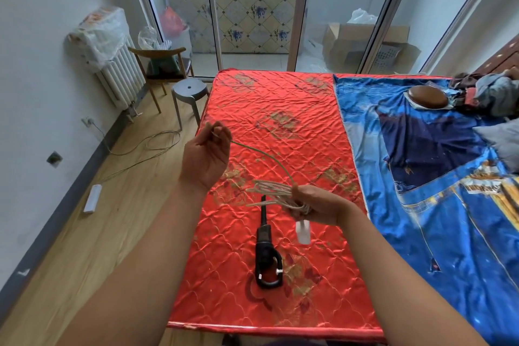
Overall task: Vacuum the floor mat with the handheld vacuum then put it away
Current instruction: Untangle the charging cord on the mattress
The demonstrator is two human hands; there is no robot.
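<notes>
Right hand grips coiled white cord bundle. Left hand pinches the cord's free end, raised. Black handheld vacuum lies on red mat, untouched

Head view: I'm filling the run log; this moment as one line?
left hand: pinches cord | right hand: grips cord coil | vacuum: lying on red mat, unheld

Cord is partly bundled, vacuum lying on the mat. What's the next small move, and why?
Probably bring the left hand across to lay its pinched strand onto the cord bundle in the right hand: a loose length spans between the hands, and the vacuum lies untouched on the red mat.
</notes>
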